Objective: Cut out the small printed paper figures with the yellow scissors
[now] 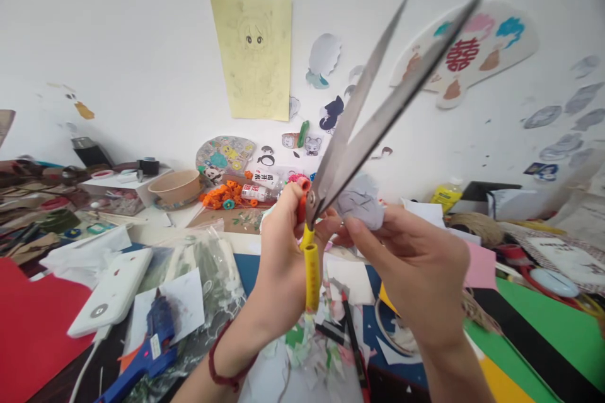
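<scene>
In the middle of the head view, my left hand (283, 252) is closed around a pair of scissors (326, 182). The handles are wrapped in yellow and red, and the two long blades stand apart, pointing up and to the right. My right hand (416, 264) pinches a small grey paper cutout (362, 201) with dark lines drawn on it. The cutout sits just behind and right of the blades, with its lower edge hidden by my fingers. Fingertips of both hands come close together below it; whether they touch is unclear.
Paper scraps (302, 340) litter the work surface below my hands. To the left lie a blue glue gun (158, 334), a white power bank (113, 289) with a cable, and red paper (38, 327). Green paper (543, 321) lies right. A tan bowl (174, 187) stands near the wall.
</scene>
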Demonstrator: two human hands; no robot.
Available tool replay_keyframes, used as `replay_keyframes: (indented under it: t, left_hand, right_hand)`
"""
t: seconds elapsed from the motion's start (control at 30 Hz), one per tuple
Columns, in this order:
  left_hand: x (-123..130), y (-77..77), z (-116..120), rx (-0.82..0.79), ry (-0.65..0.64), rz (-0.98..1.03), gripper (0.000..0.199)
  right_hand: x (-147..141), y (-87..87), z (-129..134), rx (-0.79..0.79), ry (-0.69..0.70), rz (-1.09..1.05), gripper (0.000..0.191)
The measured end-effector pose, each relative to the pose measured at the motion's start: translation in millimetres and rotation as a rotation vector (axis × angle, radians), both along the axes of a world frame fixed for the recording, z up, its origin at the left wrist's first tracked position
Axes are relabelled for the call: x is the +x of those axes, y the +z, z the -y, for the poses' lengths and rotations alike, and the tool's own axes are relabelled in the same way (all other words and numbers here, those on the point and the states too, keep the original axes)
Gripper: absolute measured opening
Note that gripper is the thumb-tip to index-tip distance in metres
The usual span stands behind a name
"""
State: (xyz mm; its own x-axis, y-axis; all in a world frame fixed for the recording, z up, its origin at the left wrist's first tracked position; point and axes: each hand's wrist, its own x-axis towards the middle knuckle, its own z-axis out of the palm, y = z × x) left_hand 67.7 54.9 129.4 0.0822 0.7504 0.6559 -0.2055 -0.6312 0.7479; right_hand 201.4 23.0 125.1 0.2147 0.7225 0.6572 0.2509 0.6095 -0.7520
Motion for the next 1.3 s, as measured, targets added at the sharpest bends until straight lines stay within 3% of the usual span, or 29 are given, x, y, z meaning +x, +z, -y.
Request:
replay_keyframes:
  t: [0.13,0.27,0.33,0.6,0.77,0.9,1.03,1.17,1.3]
  left_hand:
    - [0.7,3.6,-0.1,-0.057,-0.134,0.084,0.028]
    - [-6.7,5.8,-2.2,-0.063,-0.14,0.103,0.029]
    - [-13.3,7.0,-5.1,-0.031,-0.083,0.099,0.029]
    - [-26.6,11.5,-19.3,0.018,0.181,-0.025,0.027]
    - [-27.7,9.9,-21.6,0.049,0.268,-0.067,0.018]
    - [-30.1,11.9,-18.2,0.02,0.398,-0.212,0.022]
    - [-30.6,14.8,-16.2,-0.006,0.4,-0.254,0.025]
    - [-27.5,15.9,-14.7,-0.021,0.374,-0.235,0.024]
    - [-21.4,15.0,-11.1,-0.02,0.188,-0.146,0.023]
  right_hand:
    - [0.6,3.4,1.3,-0.046,0.061,-0.029,0.008]
    - [11.5,4.7,-5.4,-0.047,0.009,-0.107,0.009]
    - [18.8,4.3,-10.9,-0.047,0.024,-0.151,0.01]
    - [29.7,6.6,-19.7,-0.158,0.304,-0.253,0.01]
    - [32.9,6.1,-18.6,-0.177,0.311,-0.255,0.004]
    - [32.5,5.8,-17.8,-0.174,0.321,-0.237,0.004]
    - [31.1,6.7,-16.2,-0.173,0.377,-0.247,0.007]
    - [32.2,9.8,-14.8,-0.256,0.563,-0.285,0.013]
    - [32.0,12.5,-15.6,-0.424,0.915,-0.362,0.021]
